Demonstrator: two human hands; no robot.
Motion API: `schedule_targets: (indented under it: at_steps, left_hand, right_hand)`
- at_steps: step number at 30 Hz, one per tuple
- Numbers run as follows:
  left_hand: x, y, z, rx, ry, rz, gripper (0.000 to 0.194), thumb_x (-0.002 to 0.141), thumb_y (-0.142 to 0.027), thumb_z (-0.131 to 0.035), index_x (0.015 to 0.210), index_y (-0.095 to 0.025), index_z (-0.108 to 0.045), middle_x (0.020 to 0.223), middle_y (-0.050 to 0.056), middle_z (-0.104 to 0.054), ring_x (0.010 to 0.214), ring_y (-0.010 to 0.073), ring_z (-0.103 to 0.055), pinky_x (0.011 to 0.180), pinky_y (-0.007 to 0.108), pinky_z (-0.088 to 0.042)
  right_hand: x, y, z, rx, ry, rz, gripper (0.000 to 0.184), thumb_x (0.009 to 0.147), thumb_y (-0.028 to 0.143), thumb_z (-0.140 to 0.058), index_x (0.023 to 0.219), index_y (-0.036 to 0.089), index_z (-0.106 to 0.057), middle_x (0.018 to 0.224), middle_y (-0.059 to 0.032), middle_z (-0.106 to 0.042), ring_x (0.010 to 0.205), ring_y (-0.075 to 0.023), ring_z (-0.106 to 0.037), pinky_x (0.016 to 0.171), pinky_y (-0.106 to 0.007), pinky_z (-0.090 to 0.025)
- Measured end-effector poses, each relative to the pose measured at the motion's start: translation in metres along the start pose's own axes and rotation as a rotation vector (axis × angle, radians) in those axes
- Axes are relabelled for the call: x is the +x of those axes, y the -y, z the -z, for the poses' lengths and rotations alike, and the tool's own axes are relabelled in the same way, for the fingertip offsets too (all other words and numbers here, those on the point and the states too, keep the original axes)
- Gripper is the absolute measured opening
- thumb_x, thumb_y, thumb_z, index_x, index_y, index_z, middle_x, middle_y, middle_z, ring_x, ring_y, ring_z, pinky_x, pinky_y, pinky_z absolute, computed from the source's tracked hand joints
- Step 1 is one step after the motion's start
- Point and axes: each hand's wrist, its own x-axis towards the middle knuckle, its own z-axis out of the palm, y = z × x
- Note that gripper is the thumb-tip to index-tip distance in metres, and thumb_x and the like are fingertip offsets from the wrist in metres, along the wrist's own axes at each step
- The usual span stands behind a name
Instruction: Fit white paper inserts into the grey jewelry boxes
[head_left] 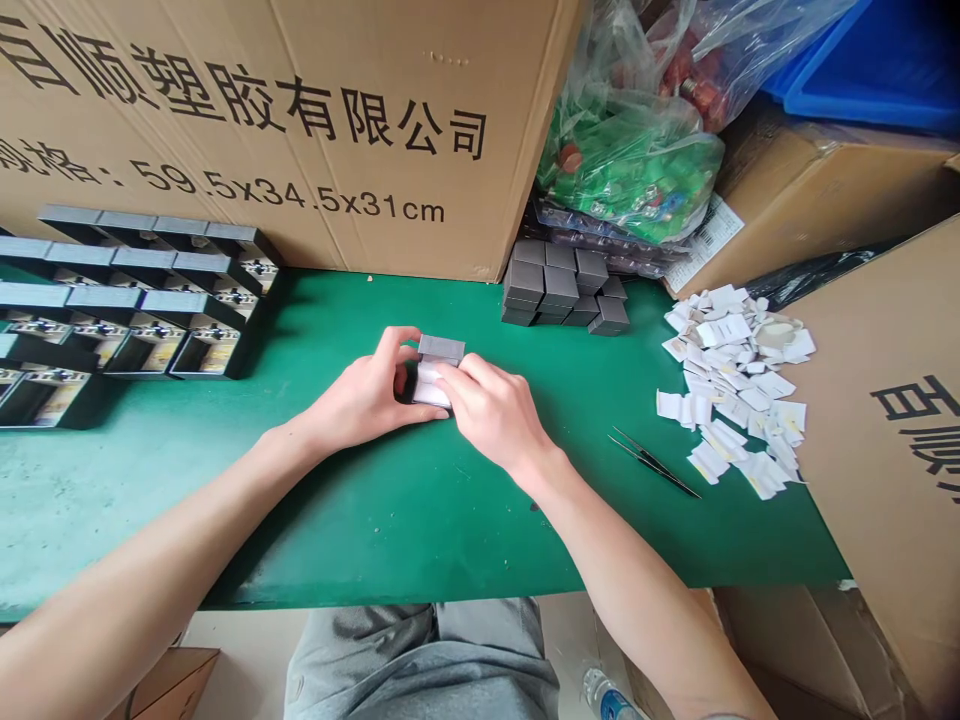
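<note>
My left hand (364, 395) is wrapped around a small grey hinged box (442, 348), thumb at the near side and fingers at the left and back. The lid stands raised, and a white insert (427, 390) shows in the lower part. Closed fingers of my right hand (499, 412) press on the insert from the right; their tips partly cover it. Behind the hands, to the right, several closed grey boxes (544, 280) are stacked. A pile of white inserts (731, 370) lies farther right, with metal tweezers (654, 462) in front of it.
Rows of open black boxes with contents (157, 335) stand at the left on the green table (420, 520). A large carton (300, 130) walls off the back, and another carton (885, 420) borders the right. Plastic bags with green pieces (637, 170) and a blue bin (877, 70) sit back right.
</note>
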Motion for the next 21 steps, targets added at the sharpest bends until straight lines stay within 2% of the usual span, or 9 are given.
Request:
schedule_targets:
  at_steps: [3, 6, 12, 18, 21]
  left_hand:
    - [-0.001, -0.001, -0.007, -0.058, -0.07, -0.026, 0.08, 0.077, -0.059, -0.083, 0.133, -0.023, -0.039, 0.111, 0.007, -0.074, 0.076, 0.0195, -0.069, 0.068, 0.03, -0.056]
    - [-0.001, -0.004, -0.011, -0.15, -0.118, -0.038, 0.076, 0.079, -0.053, -0.083, 0.135, -0.023, -0.04, 0.124, 0.011, -0.071, 0.083, 0.0197, -0.072, 0.077, 0.032, -0.061]
    - [-0.003, -0.008, -0.013, -0.213, -0.135, -0.01, 0.075, 0.083, -0.044, -0.081, 0.146, -0.026, -0.045, 0.138, 0.011, -0.065, 0.088, 0.0199, -0.076, 0.082, 0.034, -0.063]
    - [-0.003, -0.008, -0.013, -0.086, -0.122, -0.044, 0.075, 0.088, -0.048, -0.077, 0.153, -0.027, -0.048, 0.143, 0.01, -0.064, 0.116, 0.028, -0.069, 0.095, 0.038, -0.059]
    - [-0.001, -0.005, -0.009, 0.009, -0.105, -0.06, 0.086, 0.087, -0.059, -0.078, 0.159, -0.027, -0.043, 0.147, 0.012, -0.062, 0.13, 0.034, -0.059, 0.103, 0.045, -0.054]
  right_hand:
    - [-0.002, 0.002, 0.0, 0.059, -0.014, -0.068, 0.026, 0.108, 0.025, -0.051, 0.103, 0.023, -0.076, 0.088, -0.0059, -0.066, 0.075, -0.0175, -0.063, 0.059, -0.027, -0.042]
    - [-0.004, 0.004, -0.002, 0.104, -0.062, -0.131, 0.026, 0.108, 0.026, -0.052, 0.11, 0.025, -0.078, 0.091, -0.0069, -0.068, 0.075, -0.0181, -0.064, 0.061, -0.027, -0.045]
    - [-0.005, 0.006, -0.008, 0.124, -0.089, -0.219, 0.027, 0.104, 0.022, -0.056, 0.11, 0.027, -0.082, 0.098, -0.0086, -0.071, 0.078, -0.0207, -0.069, 0.065, -0.028, -0.049]
    - [-0.004, 0.003, -0.009, 0.175, -0.096, -0.232, 0.028, 0.105, 0.025, -0.054, 0.116, 0.027, -0.08, 0.104, -0.0095, -0.075, 0.085, -0.0228, -0.071, 0.072, -0.031, -0.053]
    - [-0.004, 0.001, -0.011, 0.194, -0.091, -0.227, 0.029, 0.108, 0.03, -0.053, 0.119, 0.026, -0.079, 0.098, -0.0084, -0.073, 0.081, -0.0209, -0.069, 0.073, -0.03, -0.052]
